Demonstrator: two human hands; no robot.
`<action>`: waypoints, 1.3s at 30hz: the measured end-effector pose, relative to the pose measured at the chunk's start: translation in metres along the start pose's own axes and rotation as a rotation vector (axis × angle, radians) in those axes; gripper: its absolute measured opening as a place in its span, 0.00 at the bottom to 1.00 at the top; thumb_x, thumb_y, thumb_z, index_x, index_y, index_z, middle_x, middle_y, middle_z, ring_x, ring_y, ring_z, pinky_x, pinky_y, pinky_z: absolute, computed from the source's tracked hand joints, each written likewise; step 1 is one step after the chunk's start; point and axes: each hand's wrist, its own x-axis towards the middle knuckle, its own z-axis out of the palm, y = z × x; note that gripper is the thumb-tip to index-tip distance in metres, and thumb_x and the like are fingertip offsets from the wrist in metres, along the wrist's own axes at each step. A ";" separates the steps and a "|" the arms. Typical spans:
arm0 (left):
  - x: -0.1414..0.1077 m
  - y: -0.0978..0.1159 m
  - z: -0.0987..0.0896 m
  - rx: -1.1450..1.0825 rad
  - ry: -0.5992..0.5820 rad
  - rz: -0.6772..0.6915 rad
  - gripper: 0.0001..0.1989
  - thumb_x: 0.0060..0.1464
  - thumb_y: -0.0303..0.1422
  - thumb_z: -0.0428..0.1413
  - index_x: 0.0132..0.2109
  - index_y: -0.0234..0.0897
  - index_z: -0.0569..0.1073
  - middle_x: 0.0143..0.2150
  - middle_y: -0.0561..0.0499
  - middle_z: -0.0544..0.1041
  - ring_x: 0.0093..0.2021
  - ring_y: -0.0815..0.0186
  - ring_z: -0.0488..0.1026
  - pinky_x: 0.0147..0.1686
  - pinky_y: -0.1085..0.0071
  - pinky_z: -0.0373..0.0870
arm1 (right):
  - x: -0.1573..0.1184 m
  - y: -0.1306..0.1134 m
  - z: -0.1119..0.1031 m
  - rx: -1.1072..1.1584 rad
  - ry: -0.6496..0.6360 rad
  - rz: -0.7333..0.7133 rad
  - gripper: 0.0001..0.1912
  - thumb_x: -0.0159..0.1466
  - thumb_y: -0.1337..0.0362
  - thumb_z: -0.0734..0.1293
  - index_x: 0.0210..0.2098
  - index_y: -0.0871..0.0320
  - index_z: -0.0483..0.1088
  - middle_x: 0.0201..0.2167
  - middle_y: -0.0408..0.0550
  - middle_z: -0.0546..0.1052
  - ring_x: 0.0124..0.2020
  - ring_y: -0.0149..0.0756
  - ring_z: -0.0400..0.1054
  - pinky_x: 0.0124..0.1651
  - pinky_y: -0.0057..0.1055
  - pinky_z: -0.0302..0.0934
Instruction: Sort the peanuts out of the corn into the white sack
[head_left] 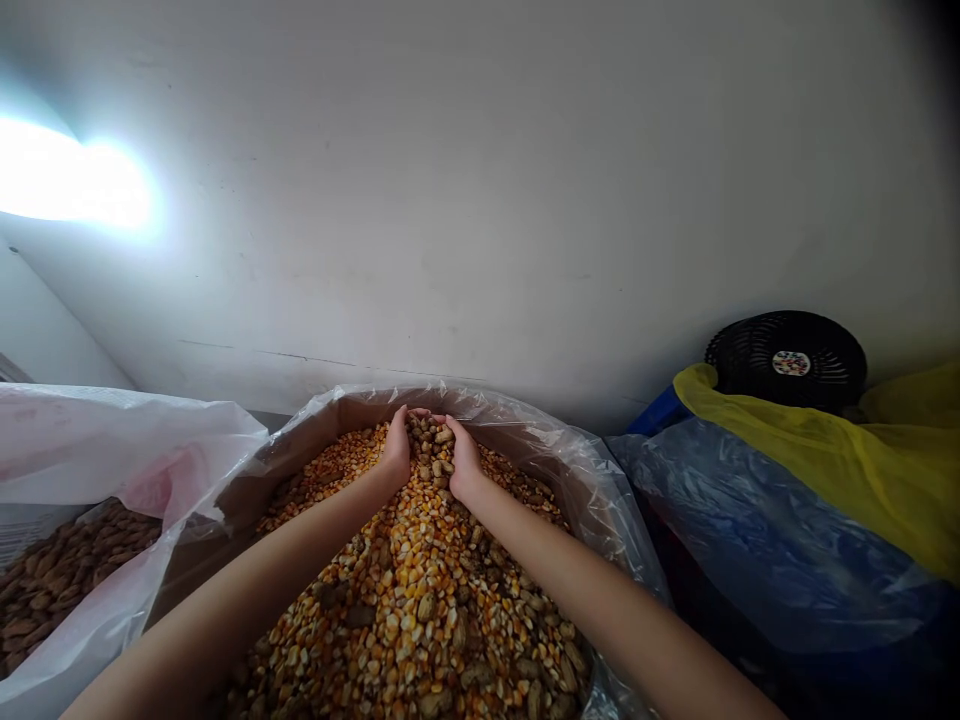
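A box lined with clear plastic (600, 470) holds yellow-orange corn kernels (409, 590) mixed with unshelled peanuts (431, 440). At its far side, my left hand (398, 445) and my right hand (462, 458) are cupped toward each other around a cluster of peanuts. The fingers of both hands curve around the far side of the cluster, and their tips nearly meet. Kernels spread below the wrists, with more peanuts scattered among them on the right. The undersides of the hands are partly hidden.
On the left, a white plastic bag (112, 430) holds brown almond-like nuts (67, 575). To the right lie a bluish plastic bag (765, 530), yellow mesh cloth (810, 440) and a black fan (787, 355). A grey wall (465, 200) rises behind the box; a bright lamp (75, 180) glows at left.
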 end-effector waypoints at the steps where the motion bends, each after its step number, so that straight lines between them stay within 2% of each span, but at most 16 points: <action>1: -0.005 0.001 0.002 -0.068 0.024 -0.014 0.17 0.44 0.43 0.44 0.31 0.36 0.70 0.25 0.50 0.74 0.30 0.65 0.72 0.35 0.68 0.66 | -0.002 0.000 0.000 0.039 -0.037 0.010 0.13 0.52 0.56 0.59 0.33 0.56 0.68 0.25 0.43 0.74 0.24 0.32 0.68 0.27 0.28 0.62; 4: -0.019 0.002 0.008 -0.225 0.104 -0.026 0.12 0.43 0.40 0.48 0.30 0.36 0.69 0.26 0.51 0.74 0.32 0.66 0.72 0.38 0.69 0.65 | -0.009 0.000 0.001 0.119 -0.072 0.039 0.14 0.50 0.57 0.61 0.34 0.56 0.68 0.28 0.42 0.75 0.27 0.33 0.69 0.29 0.28 0.63; 6: -0.027 0.002 0.012 -0.241 0.137 -0.004 0.12 0.43 0.38 0.48 0.31 0.36 0.70 0.30 0.51 0.74 0.34 0.67 0.71 0.39 0.70 0.65 | -0.014 -0.002 0.004 0.138 -0.056 0.053 0.14 0.50 0.58 0.60 0.35 0.56 0.68 0.31 0.42 0.75 0.28 0.34 0.69 0.29 0.28 0.63; 10: -0.041 0.006 0.022 -0.284 0.140 0.000 0.13 0.44 0.38 0.48 0.35 0.38 0.70 0.35 0.52 0.74 0.35 0.66 0.71 0.38 0.70 0.66 | -0.026 -0.009 0.011 0.115 0.004 0.060 0.17 0.52 0.57 0.58 0.38 0.58 0.66 0.35 0.45 0.75 0.31 0.35 0.69 0.28 0.28 0.63; 14: -0.049 0.019 0.031 -0.377 0.140 -0.028 0.13 0.44 0.38 0.46 0.36 0.37 0.69 0.34 0.51 0.74 0.33 0.66 0.72 0.34 0.70 0.68 | -0.036 -0.017 0.020 0.178 -0.016 0.026 0.17 0.54 0.56 0.56 0.38 0.58 0.66 0.35 0.45 0.75 0.30 0.34 0.70 0.26 0.27 0.62; 17: -0.048 0.028 0.031 -0.370 0.175 -0.016 0.13 0.42 0.37 0.48 0.36 0.38 0.68 0.32 0.52 0.74 0.33 0.66 0.72 0.33 0.71 0.68 | -0.038 -0.021 0.027 0.263 -0.037 0.026 0.15 0.53 0.57 0.58 0.37 0.57 0.66 0.33 0.43 0.75 0.29 0.33 0.70 0.26 0.26 0.63; 23: -0.041 0.029 0.024 -0.399 0.229 -0.085 0.13 0.42 0.37 0.47 0.37 0.39 0.66 0.32 0.53 0.74 0.33 0.65 0.72 0.32 0.69 0.69 | -0.033 -0.019 0.032 0.337 0.034 0.048 0.11 0.52 0.59 0.59 0.33 0.55 0.67 0.28 0.41 0.75 0.26 0.31 0.69 0.26 0.27 0.63; 29: -0.041 0.029 0.024 -0.411 0.221 -0.062 0.11 0.43 0.36 0.46 0.35 0.38 0.66 0.32 0.51 0.73 0.35 0.64 0.72 0.34 0.68 0.69 | -0.030 -0.014 0.030 0.339 0.033 0.027 0.13 0.54 0.58 0.57 0.35 0.56 0.67 0.33 0.43 0.75 0.29 0.32 0.69 0.29 0.28 0.65; 34: -0.038 0.029 0.022 -0.535 0.172 -0.011 0.07 0.43 0.34 0.45 0.29 0.37 0.65 0.31 0.51 0.73 0.37 0.64 0.71 0.37 0.68 0.68 | -0.030 -0.014 0.032 0.389 -0.015 0.019 0.15 0.54 0.59 0.56 0.36 0.56 0.67 0.34 0.43 0.75 0.30 0.33 0.70 0.33 0.30 0.65; 39: -0.038 0.028 0.021 -0.568 0.180 -0.071 0.07 0.43 0.34 0.46 0.29 0.38 0.66 0.27 0.52 0.73 0.32 0.65 0.72 0.35 0.68 0.69 | -0.033 -0.017 0.035 0.392 0.013 -0.021 0.14 0.55 0.60 0.55 0.35 0.58 0.68 0.37 0.45 0.74 0.35 0.33 0.69 0.34 0.28 0.65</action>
